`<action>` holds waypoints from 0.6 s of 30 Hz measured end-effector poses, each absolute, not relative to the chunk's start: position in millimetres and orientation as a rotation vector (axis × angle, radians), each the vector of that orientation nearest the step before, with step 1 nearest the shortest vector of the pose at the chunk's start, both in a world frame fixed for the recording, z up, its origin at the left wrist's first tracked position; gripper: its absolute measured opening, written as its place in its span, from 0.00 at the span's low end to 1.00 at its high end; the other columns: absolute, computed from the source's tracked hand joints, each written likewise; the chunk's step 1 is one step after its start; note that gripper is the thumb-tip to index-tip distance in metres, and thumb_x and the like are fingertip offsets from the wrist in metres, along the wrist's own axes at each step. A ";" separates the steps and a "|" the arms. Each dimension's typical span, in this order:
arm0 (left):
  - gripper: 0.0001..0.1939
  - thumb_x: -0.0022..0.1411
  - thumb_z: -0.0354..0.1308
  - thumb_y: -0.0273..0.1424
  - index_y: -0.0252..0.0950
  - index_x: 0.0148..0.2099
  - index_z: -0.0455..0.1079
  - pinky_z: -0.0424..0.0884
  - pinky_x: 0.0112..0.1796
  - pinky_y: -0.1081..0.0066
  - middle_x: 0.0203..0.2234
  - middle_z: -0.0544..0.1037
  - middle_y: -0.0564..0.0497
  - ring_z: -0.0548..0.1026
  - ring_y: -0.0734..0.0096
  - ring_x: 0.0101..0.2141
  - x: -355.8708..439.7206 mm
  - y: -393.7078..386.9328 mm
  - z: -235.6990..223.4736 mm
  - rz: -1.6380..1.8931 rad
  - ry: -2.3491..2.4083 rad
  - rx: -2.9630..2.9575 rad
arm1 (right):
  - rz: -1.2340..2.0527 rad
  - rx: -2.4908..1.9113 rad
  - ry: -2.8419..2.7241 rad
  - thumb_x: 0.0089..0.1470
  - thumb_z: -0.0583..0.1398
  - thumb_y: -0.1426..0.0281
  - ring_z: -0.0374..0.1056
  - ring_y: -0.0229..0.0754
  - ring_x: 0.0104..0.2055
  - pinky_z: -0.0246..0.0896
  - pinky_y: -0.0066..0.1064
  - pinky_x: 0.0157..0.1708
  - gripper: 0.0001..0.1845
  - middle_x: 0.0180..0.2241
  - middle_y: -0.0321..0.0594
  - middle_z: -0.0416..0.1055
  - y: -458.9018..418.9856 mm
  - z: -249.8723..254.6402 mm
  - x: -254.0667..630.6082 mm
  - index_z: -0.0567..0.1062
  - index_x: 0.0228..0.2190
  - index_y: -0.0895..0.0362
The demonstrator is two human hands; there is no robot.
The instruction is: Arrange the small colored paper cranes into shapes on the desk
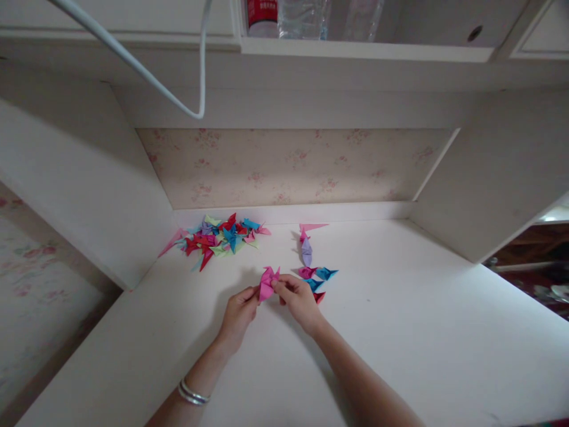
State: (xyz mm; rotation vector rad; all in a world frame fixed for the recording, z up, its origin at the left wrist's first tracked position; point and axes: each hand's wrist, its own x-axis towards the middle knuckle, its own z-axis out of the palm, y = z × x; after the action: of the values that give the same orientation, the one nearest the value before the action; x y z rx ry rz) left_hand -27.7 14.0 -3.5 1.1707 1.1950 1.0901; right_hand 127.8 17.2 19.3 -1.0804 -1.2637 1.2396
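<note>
A pink origami crane [266, 284] is pinched between both hands above the white desk. My left hand [239, 312] grips its left lower edge, fingers closed. On its right side, the thumb and fingers of my right hand [299, 298] are closed on the paper. Just beyond my right hand lie several folded cranes: a magenta one [307, 272], blue ones [326, 273] and a red one [319, 297] partly hidden by the hand. Behind them sit a lilac folded piece [306, 252] and a pink one [313, 227]. A heap of colourful paper cranes [217, 240] lies at the back left.
The white desk [400, 338] is closed in by a left side panel [84, 178], a right side panel [489, 172] and a floral back wall [284, 166]. Overhead, a pale cable [146, 71] hangs down, and bottles [302, 18] stand on a shelf.
</note>
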 end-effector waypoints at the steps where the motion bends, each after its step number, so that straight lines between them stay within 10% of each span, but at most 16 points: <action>1: 0.18 0.53 0.61 0.44 0.32 0.32 0.72 0.46 0.19 0.76 0.17 0.55 0.60 0.51 0.80 0.19 -27.5 13.9 -3.0 1.082 1.200 1.180 | 1.230 -1.089 -1.271 0.50 0.62 0.54 0.56 0.34 0.22 0.51 0.27 0.22 0.17 0.20 0.32 0.62 16.9 19.4 127.9 0.77 0.29 0.57; 18: 0.22 0.52 0.61 0.48 0.33 0.38 0.76 0.52 0.20 0.76 0.19 0.67 0.55 0.57 0.78 0.19 -20.8 19.5 -5.3 0.951 1.310 1.306 | 0.688 -1.408 -1.387 0.52 0.58 0.52 0.64 0.37 0.23 0.59 0.29 0.24 0.23 0.26 0.38 0.71 104.8 41.2 294.0 0.76 0.38 0.58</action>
State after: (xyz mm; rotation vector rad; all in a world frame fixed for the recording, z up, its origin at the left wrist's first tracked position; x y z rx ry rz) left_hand -20.8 19.5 -5.3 1.3064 1.3098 0.9510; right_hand 294.0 104.8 41.2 -1.4082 -1.3872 0.6876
